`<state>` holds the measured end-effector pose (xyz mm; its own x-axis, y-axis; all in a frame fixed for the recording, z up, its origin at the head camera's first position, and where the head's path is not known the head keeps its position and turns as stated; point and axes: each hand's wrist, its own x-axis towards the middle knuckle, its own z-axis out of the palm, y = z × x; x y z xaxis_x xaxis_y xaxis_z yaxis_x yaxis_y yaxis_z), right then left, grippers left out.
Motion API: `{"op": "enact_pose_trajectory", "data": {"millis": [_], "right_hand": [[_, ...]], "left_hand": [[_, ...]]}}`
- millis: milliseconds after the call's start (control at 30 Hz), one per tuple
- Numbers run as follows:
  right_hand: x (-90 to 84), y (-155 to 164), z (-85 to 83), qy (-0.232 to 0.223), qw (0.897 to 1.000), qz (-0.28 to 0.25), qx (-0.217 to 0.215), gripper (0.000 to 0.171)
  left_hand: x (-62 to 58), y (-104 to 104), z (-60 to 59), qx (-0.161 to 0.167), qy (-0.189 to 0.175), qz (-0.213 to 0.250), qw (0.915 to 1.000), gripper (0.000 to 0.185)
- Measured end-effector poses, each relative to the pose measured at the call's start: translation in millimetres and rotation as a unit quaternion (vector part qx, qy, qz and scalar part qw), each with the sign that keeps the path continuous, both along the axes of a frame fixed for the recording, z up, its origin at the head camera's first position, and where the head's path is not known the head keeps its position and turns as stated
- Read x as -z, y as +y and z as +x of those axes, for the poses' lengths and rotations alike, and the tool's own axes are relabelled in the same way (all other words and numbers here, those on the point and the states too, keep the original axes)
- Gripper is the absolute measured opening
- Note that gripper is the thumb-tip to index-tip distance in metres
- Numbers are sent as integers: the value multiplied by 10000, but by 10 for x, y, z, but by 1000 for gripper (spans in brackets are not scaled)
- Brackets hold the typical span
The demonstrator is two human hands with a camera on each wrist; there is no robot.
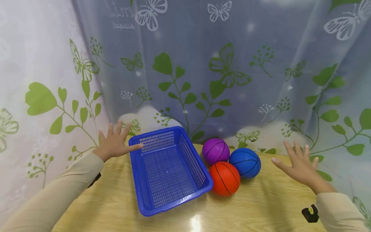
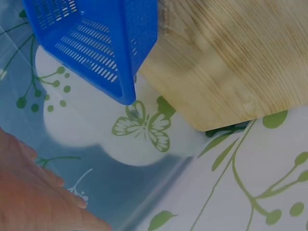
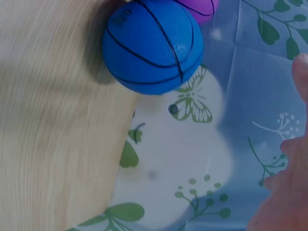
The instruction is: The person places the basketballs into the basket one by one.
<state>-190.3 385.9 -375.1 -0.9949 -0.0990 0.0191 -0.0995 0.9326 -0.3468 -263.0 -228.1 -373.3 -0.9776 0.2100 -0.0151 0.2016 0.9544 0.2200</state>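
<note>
basket (image 1: 168, 167) left on table (image 1: 261, 206); three balls (image 1: 225, 178) right.

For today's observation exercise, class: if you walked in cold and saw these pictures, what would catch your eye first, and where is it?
First, the bright blue basket, empty, in the middle of the wooden table. Right beside it huddle three small basketballs: a purple ball at the back, a blue ball to its right and an orange ball in front. Both hands are spread open, the left hand by the basket's far corner, the right hand raised beyond the balls.
</note>
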Motion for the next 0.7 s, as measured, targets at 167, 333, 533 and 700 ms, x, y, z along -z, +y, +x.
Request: {"op": "enact_pose_trajectory", "data": {"millis": [167, 333, 533, 700], "right_hand": [[150, -139, -1, 9, 9999, -150, -71, 93], [326, -348, -15, 38, 9984, -522, -222, 95], [497, -574, 8, 57, 9959, -762, -488, 95], [645, -731, 52, 96, 9928, -932, -749, 93]], "left_hand": [[125, -10, -55, 6, 70, -29, 10000, 105], [298, -9, -122, 94, 62, 275, 9996, 107], [557, 51, -283, 137, 316, 630, 9974, 111], [720, 88, -354, -13, 205, 943, 9953, 111]]}}
